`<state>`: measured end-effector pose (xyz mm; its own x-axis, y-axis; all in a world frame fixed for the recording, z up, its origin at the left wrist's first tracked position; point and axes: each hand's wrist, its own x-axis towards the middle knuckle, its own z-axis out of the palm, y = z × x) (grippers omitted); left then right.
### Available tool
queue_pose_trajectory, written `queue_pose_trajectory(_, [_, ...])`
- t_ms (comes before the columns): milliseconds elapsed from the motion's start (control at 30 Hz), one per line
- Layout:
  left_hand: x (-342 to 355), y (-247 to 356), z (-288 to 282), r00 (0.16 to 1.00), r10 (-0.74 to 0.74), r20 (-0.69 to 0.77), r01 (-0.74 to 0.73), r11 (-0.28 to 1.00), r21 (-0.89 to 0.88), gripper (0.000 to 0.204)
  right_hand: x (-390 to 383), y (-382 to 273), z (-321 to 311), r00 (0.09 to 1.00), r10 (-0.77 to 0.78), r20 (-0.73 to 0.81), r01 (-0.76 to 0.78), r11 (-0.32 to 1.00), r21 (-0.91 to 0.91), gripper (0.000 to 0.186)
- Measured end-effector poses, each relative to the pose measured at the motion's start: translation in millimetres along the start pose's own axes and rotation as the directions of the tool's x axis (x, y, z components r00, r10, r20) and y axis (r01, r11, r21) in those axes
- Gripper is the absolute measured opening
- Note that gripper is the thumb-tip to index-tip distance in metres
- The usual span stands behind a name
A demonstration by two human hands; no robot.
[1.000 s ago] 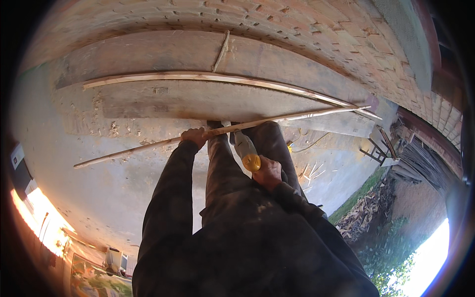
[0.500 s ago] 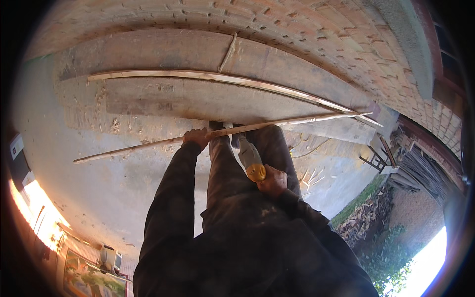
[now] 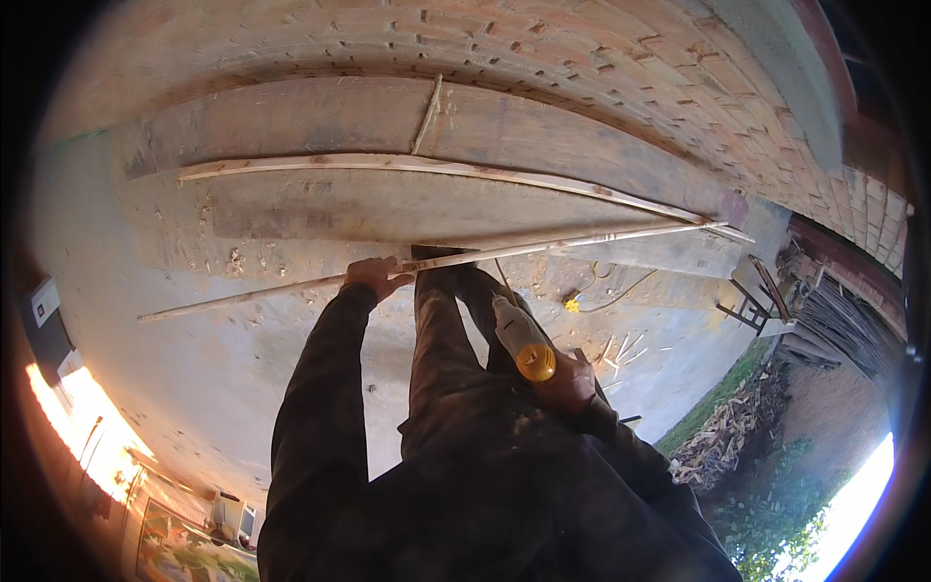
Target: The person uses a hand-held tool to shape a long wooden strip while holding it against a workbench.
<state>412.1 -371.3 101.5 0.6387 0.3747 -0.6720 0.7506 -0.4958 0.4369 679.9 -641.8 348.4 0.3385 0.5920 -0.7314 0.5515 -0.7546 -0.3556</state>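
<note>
A long, thin wooden strip (image 3: 291,289) slants across in front of me, its right end lying over another wooden piece. My left hand (image 3: 376,275) is closed around the strip left of its middle. In my right hand (image 3: 568,384) is a power drill (image 3: 517,333) with a grey body and a yellow rear end. Its long thin bit points away from me, with the tip close to the strip near my legs. Part of the right hand's fingers is hidden behind the drill.
A long wooden batten (image 3: 388,162) lies on a low plastered ledge (image 3: 320,209) below a brick wall (image 3: 582,58). One short stick (image 3: 427,116) leans there. Right of my legs are a yellow cable (image 3: 603,291) and scattered wood sticks (image 3: 624,351). A dark metal frame (image 3: 752,308) stands farther right.
The drill and my right hand have moved right, away from between my legs. My left hand has shifted slightly left along the strip. My right leg has moved inward, exposing the yellow cable.
</note>
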Motion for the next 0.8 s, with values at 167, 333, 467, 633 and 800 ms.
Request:
queue_pose_trajectory(167, [7,11,-9,0.999,0.022,0.037,-0.025,0.994,0.105,0.047,-21,26,-11,0.986,0.157,-0.058,-0.15,0.982,0.112,0.036])
queue_pose_trajectory(333, [16,31,-7,0.997,0.044,-0.056,-0.031,0.976,0.215,0.045,-33,64,0,0.945,0.325,-0.049,-0.322,0.945,0.05,0.038])
queue_pose_trajectory(467, [36,55,-15,0.993,0.098,-0.066,-0.075,0.954,0.29,0.041,-41,114,32,0.916,0.385,-0.114,-0.373,0.921,0.109,0.039])
queue_pose_trajectory(633, [65,71,-14,0.99,0.119,-0.07,-0.089,0.936,0.339,0.045,-63,163,73,0.882,0.433,-0.186,-0.414,0.9,0.135,0.026])
queue_pose_trajectory(800, [85,78,-3,0.975,0.174,-0.139,-0.09,0.879,0.467,0.057,-82,205,107,0.862,0.475,-0.176,-0.375,0.832,0.41,0.019])
